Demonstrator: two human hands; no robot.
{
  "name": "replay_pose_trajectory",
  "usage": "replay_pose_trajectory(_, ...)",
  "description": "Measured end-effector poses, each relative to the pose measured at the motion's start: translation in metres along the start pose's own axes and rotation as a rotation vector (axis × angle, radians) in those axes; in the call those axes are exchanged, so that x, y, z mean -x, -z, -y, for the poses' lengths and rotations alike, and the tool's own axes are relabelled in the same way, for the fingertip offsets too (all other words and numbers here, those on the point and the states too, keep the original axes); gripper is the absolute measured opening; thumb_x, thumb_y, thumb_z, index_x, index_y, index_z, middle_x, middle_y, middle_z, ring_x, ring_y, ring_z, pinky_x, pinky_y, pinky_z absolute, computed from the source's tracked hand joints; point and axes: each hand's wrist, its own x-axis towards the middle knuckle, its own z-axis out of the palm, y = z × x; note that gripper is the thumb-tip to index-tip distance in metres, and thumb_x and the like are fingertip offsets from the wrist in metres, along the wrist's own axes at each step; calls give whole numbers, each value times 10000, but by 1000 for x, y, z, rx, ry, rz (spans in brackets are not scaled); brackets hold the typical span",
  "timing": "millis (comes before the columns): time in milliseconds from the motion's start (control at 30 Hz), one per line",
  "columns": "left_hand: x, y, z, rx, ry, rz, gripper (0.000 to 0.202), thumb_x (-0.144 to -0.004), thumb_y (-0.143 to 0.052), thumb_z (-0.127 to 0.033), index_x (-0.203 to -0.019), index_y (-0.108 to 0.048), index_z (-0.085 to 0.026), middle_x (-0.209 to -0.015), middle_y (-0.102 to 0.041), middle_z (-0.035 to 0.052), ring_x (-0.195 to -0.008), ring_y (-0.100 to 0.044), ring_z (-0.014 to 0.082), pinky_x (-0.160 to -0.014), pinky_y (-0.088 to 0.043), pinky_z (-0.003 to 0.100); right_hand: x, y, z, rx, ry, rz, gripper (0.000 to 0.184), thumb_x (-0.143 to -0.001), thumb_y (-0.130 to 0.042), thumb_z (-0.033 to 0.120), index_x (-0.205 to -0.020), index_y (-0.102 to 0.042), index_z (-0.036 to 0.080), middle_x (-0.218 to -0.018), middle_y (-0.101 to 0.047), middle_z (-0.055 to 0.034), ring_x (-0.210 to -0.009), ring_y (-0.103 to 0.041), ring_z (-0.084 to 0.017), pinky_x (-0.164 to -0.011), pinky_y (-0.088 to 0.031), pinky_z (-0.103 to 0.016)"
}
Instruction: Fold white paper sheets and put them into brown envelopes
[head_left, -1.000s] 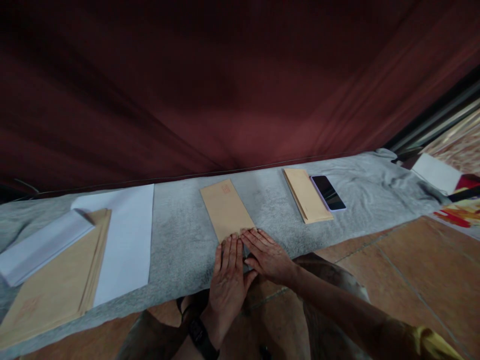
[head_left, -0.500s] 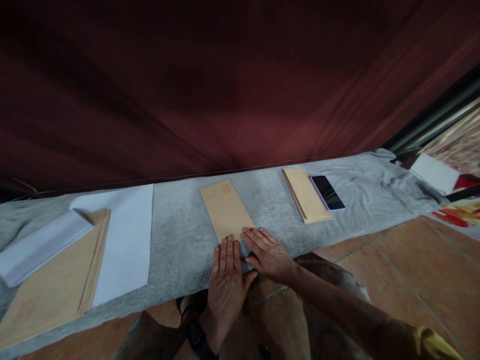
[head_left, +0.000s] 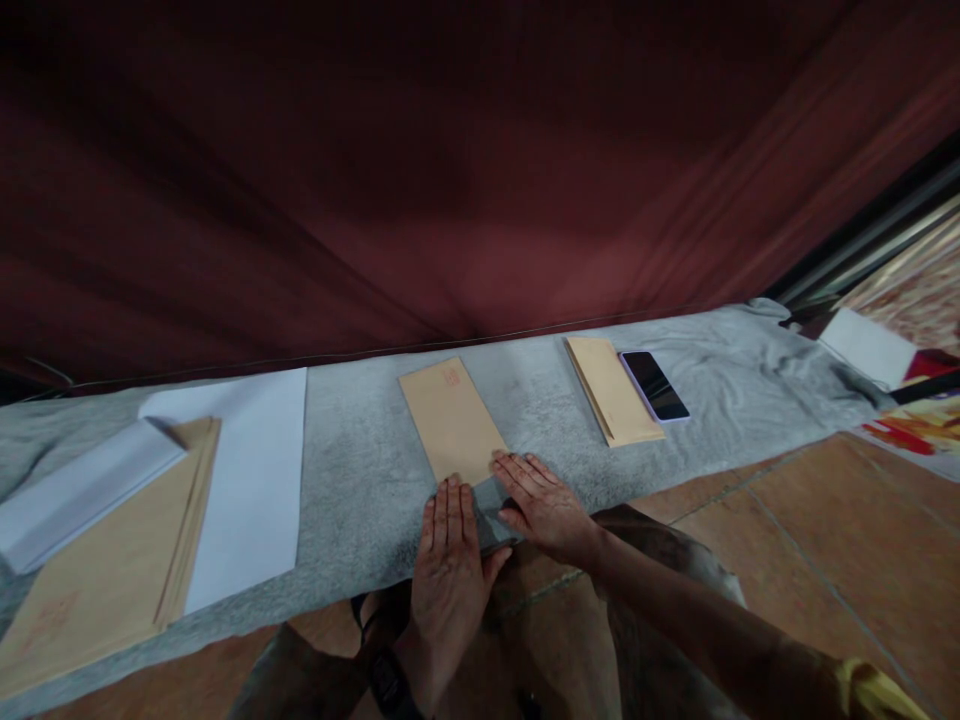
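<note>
A brown paper envelope [head_left: 456, 420] with small red print near its far end lies flat on the grey cloth [head_left: 360, 450] in front of me. My left hand [head_left: 450, 560] rests palm down at its near edge, fingers stretched out and fingertips on the paper's left near corner. Lying flat as well, my right hand [head_left: 547, 505] touches the right near corner with its fingertips, the thumb pointing towards the left hand. Neither hand grips anything.
At left, a stack of brown envelopes [head_left: 112, 560] and a folded white paper [head_left: 90, 490] lie over white sheets [head_left: 262, 480]. Right of centre are more brown envelopes [head_left: 615, 390] beside a phone [head_left: 656, 385]. A dark red curtain [head_left: 480, 200] hangs behind the cloth; floor tiles [head_left: 825, 530] show in front.
My right hand has slid slightly to the right and the left hand slightly left, so the gap between them is wider. The envelope stays in place.
</note>
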Motion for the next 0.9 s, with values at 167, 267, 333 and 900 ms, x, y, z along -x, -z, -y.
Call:
replay_pose_trajectory(167,2,1,-1,-21,31,2,836,-951,-445,-581,-1542,-309,-6,-1575,-378,274,-1478,-349,373,-1181,-356,528,2,-2,-1,32,-11,-14,614,-1020,-460,346,-1568,-315,108,-1611,-361,-139,-1492,-338,-238,-1245,-278,-475)
replay_pose_trajectory(267,4,1,-1,-41,47,10,848,-946,-463,-567,-1523,-326,39,-1574,-361,298,-1480,-342,381,-1185,-345,522,2,-1,-1,50,-25,-6,615,-1022,-455,363,-1563,-327,101,-1616,-348,-144,-1492,-338,-250,-1245,-275,-474)
replay_pose_trajectory(333,4,2,-2,-47,55,12,851,-943,-466,-571,-1497,-360,67,-1564,-363,316,-1471,-354,388,-1183,-346,515,2,-1,0,60,-34,-9,624,-1021,-456,373,-1559,-333,82,-1621,-332,-155,-1496,-327,-258,-1245,-276,-469)
replay_pose_trajectory(900,-37,21,32,291,285,-6,489,-962,-512,-343,-1409,-504,-146,-1329,-612,172,-1208,-579,327,-1012,-504,469,-2,4,1,-12,-59,-68,566,-1015,-468,326,-1542,-388,135,-1603,-377,-150,-1489,-342,-270,-1219,-315,-497)
